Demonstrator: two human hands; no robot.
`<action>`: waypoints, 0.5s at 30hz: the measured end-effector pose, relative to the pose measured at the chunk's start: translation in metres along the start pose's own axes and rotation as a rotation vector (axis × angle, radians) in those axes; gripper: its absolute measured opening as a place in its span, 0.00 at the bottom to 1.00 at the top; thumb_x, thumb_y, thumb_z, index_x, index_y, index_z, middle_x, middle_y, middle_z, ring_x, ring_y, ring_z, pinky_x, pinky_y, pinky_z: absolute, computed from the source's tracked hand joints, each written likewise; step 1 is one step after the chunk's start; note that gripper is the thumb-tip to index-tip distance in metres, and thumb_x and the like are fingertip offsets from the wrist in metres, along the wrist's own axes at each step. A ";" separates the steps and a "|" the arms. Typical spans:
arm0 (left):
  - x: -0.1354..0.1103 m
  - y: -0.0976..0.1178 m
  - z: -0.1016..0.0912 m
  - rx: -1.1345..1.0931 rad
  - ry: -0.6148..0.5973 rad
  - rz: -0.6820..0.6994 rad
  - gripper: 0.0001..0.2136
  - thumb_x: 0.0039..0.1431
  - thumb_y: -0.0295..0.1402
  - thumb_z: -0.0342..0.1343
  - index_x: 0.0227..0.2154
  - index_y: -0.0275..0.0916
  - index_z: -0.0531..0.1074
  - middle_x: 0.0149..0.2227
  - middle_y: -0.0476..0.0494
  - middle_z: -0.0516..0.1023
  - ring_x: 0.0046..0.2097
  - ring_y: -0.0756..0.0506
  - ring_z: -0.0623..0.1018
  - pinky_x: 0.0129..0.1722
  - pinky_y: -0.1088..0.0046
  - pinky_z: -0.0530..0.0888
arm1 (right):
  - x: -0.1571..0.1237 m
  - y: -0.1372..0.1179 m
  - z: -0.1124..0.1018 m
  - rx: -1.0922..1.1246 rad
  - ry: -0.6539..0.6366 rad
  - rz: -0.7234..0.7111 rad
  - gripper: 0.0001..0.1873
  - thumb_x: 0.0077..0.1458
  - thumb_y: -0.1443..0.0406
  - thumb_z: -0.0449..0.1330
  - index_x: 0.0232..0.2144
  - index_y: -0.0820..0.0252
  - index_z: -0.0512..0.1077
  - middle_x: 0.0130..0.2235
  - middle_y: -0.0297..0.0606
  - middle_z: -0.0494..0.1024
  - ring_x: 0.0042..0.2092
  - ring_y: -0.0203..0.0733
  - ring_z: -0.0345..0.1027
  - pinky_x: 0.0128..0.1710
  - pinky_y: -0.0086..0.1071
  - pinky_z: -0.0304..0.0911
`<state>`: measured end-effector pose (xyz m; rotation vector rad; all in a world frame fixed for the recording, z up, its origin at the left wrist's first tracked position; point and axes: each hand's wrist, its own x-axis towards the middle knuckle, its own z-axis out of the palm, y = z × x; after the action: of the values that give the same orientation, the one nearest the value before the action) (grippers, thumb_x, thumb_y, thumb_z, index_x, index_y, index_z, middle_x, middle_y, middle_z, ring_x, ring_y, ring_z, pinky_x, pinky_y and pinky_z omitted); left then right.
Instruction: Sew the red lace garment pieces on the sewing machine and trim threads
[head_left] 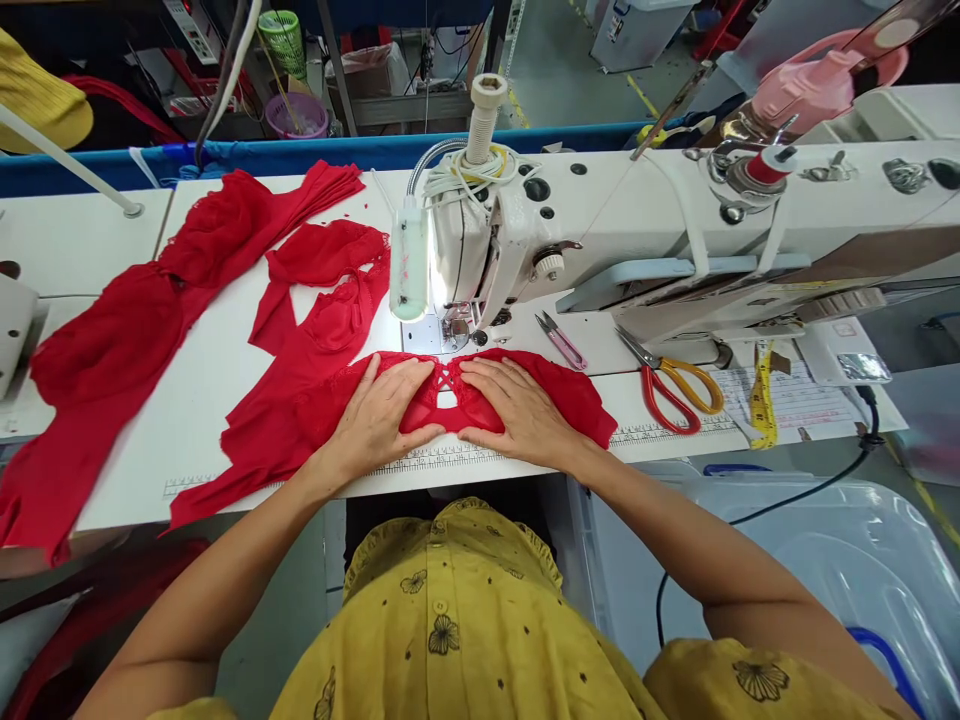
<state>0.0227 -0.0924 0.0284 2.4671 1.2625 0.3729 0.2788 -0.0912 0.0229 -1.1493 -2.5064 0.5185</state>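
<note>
A red lace bra (577, 400) lies spread along the front of the sewing table, just before the sewing machine's presser foot (456, 330). My left hand (386, 415) rests flat on its left cup, fingers stretched out. On the right cup lies my right hand (517, 410), palm down and fingers extended. Between the two hands shows the bra's criss-cross centre, with a small opening under it. The sewing machine (517, 240) stands right behind, its lamp (409, 265) lit beside the needle area. More red bra pieces (330, 310) touch the left side.
Another pile of red bras (142, 310) stretches across the far left. Right of the bra lie thread snips (562, 342), scissors (671, 385) with red and orange handles, and a yellow tape measure (763, 400). A printed ruler (645, 434) runs along the table's front edge.
</note>
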 end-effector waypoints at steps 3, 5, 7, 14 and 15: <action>0.000 0.001 0.001 -0.002 0.002 0.002 0.35 0.63 0.50 0.55 0.67 0.40 0.53 0.65 0.36 0.67 0.67 0.38 0.65 0.71 0.46 0.46 | -0.001 0.000 0.001 -0.004 0.003 0.001 0.40 0.59 0.46 0.60 0.67 0.56 0.56 0.67 0.45 0.63 0.68 0.53 0.55 0.68 0.56 0.50; 0.000 0.002 0.000 -0.008 0.000 0.011 0.35 0.63 0.50 0.55 0.67 0.40 0.53 0.65 0.36 0.67 0.67 0.38 0.65 0.71 0.46 0.47 | -0.001 -0.002 -0.001 -0.016 -0.002 -0.001 0.40 0.59 0.47 0.60 0.67 0.56 0.56 0.66 0.46 0.64 0.68 0.53 0.55 0.68 0.56 0.51; 0.001 0.005 -0.006 -0.017 0.002 0.022 0.34 0.63 0.49 0.56 0.67 0.41 0.54 0.64 0.37 0.67 0.66 0.38 0.65 0.70 0.46 0.48 | 0.000 -0.006 -0.006 -0.046 -0.012 -0.019 0.37 0.60 0.48 0.59 0.66 0.57 0.59 0.66 0.46 0.65 0.67 0.54 0.57 0.67 0.55 0.52; 0.016 0.000 -0.044 -0.126 0.038 -0.059 0.30 0.63 0.49 0.56 0.62 0.39 0.61 0.60 0.37 0.71 0.61 0.39 0.70 0.62 0.57 0.67 | 0.012 -0.004 -0.030 -0.258 0.076 0.047 0.21 0.68 0.59 0.50 0.58 0.62 0.68 0.59 0.49 0.72 0.59 0.56 0.65 0.61 0.53 0.56; 0.019 -0.003 -0.047 -0.127 0.005 -0.086 0.29 0.63 0.49 0.55 0.62 0.38 0.62 0.60 0.36 0.71 0.61 0.38 0.70 0.61 0.57 0.68 | 0.014 -0.002 -0.030 -0.288 0.073 0.062 0.22 0.68 0.61 0.51 0.59 0.62 0.67 0.59 0.50 0.72 0.59 0.57 0.64 0.61 0.54 0.55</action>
<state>0.0133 -0.0665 0.0712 2.2989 1.3009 0.4240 0.2824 -0.0757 0.0521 -1.3252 -2.5459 0.1283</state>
